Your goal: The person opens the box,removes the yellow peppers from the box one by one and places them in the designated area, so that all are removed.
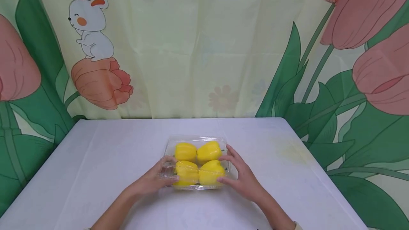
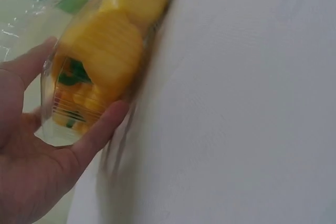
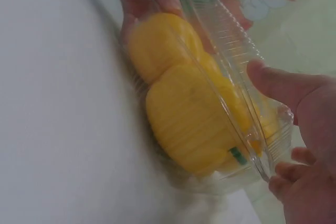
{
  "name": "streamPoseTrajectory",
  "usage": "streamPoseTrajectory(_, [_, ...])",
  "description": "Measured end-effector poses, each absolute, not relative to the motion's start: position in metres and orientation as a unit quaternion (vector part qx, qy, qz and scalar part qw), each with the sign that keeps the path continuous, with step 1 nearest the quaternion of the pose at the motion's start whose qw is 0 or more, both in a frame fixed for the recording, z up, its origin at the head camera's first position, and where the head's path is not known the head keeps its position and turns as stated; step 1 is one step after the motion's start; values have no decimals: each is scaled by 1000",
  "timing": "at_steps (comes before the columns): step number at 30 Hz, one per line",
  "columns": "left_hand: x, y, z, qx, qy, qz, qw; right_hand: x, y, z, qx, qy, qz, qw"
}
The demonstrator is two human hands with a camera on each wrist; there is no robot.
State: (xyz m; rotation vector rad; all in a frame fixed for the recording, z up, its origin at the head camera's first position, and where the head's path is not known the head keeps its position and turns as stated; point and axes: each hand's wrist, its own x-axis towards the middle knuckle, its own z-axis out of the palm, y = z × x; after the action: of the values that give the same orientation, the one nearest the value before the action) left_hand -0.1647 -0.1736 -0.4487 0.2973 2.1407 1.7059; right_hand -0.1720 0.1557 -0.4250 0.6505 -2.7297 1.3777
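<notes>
Clamshell container, clear plastic, four yellow bell peppers packed inside in two rows, so that's what we're looking at on the white-covered table. Our main worry is the lid. We can't tell from any view whether its edge is fully snapped, and the plastic looks thin and bendy. If one side gets tugged up harder than the other, we reckon the rim could spring apart and a pepper might roll out. Squeezing too hard from both ends could buckle the walls and pop the seam as well. And since the peppers are big rounded lumps, a tilt would probably send them sliding to one end and drag the balance off. Slick plastic under the fingertips doesn't help either.

As for where it sits: it's right between the hands, in the middle of the table's width. The left hand grips the left end, thumb on one side and fingers on the other, spread about as wide as the box is deep. The right hand does the same at the right end; in the right wrist view we see its thumb against the upper plastic and the fingers bent at the rim. Both are touching it. Whether the base rests flat or is slightly raised, we honestly can't tell.
</notes>
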Motion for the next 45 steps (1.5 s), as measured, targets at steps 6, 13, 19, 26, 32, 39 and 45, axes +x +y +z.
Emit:
streamPoseTrajectory(6, [-165, -172, -447, 87, 788, 578, 192, -176, 162, -426, 226, -861, 457, -2])
streamPoseTrajectory(13, [-165, -170, -446, 80, 796, 571, 186, -177, 168, -426, 234, -857, 458, -19])
streamPoseTrajectory(19, [-164, -174, -444, 92, 801, 572, 150, -179, 172, -423, 237, -853, 465, -5])
streamPoseTrajectory(26, [-168, -180, -442, 107, 796, 583, 120, -180, 173, -421, 200, -847, 493, 25])
streamPoseTrajectory(32, [-170, -180, -443, 116, 776, 602, 150, -182, 174, -420, 181, -840, 510, 44])
streamPoseTrajectory(39, [-168, -181, -438, 112, 772, 604, 163, -187, 173, -420, 170, -834, 523, 38])
streamPoseTrajectory(45, [-170, -179, -436, 118, 778, 597, 156, -192, 171, -419, 168, -838, 518, 38])
